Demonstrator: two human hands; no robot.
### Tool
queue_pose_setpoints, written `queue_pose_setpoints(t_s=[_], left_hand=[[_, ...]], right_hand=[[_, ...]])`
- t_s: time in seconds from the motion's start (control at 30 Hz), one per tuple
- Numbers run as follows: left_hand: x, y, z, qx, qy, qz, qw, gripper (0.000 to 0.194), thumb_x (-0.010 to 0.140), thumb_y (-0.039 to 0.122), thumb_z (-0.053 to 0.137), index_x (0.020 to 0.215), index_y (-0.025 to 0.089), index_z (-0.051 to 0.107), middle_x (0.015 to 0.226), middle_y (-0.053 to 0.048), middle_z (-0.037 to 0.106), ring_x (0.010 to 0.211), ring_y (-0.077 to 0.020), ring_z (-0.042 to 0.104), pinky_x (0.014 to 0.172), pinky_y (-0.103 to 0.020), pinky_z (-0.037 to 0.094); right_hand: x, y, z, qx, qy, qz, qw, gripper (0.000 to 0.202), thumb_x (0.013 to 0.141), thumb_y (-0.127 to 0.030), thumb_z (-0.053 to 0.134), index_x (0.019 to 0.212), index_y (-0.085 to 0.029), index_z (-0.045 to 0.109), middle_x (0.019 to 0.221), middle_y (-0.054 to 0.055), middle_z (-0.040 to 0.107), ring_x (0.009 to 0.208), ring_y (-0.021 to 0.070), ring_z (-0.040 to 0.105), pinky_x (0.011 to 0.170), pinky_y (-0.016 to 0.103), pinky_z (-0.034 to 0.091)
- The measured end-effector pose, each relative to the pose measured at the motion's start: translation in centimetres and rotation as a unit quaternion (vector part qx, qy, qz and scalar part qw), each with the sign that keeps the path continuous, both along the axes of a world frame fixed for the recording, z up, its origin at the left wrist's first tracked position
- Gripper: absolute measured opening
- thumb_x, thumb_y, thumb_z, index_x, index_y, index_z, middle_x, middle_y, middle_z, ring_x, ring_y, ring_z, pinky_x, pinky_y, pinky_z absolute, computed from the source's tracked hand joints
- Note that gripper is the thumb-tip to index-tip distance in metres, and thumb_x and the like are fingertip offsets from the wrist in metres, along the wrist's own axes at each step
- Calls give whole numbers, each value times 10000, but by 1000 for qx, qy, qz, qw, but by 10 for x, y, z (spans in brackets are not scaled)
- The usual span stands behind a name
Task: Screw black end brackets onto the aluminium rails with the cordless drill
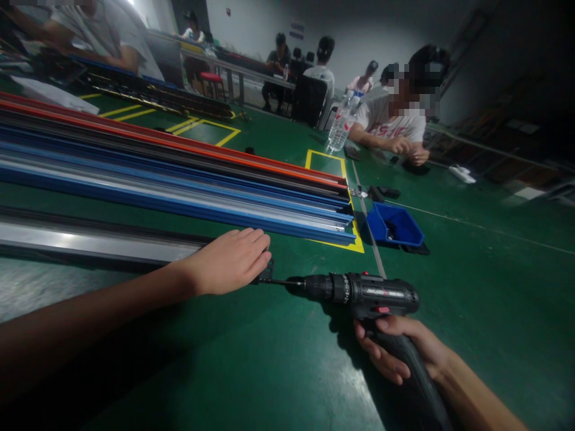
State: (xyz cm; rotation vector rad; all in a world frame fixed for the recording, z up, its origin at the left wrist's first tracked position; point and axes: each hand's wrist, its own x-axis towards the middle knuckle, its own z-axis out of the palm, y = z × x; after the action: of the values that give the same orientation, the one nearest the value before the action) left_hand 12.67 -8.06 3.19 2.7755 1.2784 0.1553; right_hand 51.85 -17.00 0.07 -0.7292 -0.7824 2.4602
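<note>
My right hand (399, 347) is wrapped round the grip of a black cordless drill (359, 290), whose long bit points left. The bit's tip meets the small black end piece (266, 272) of a black and silver metal profile (99, 239). Over that end of the profile lies my left hand (236, 257), fingers curled round it. The hand hides most of the end piece, so its exact contact with the bit cannot be made out. Behind my left hand, long blue profiles (179, 197) and an orange profile (224, 149) lie side by side.
A blue bin (395, 226) with small dark parts stands right of the profiles. Clear plastic bottles (339, 129) stand farther back, near a seated person (390, 120). Yellow tape (326, 153) marks the green table (485, 287). Another person (108, 36) works at the far left.
</note>
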Motion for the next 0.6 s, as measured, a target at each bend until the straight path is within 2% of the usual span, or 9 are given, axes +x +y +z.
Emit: queue_pose_setpoints(t_s=[0.6], left_hand=[[0, 1, -1, -1, -4, 1, 1000, 387, 1122, 345, 310, 1036, 166, 642, 1022, -115, 672, 904, -278, 621, 849, -434, 451]], right_hand=[[-2, 0, 1, 0, 25, 2, 1000, 335, 1026, -353, 646, 1131, -62, 773, 849, 68, 708, 439, 28, 492, 525, 180, 563]])
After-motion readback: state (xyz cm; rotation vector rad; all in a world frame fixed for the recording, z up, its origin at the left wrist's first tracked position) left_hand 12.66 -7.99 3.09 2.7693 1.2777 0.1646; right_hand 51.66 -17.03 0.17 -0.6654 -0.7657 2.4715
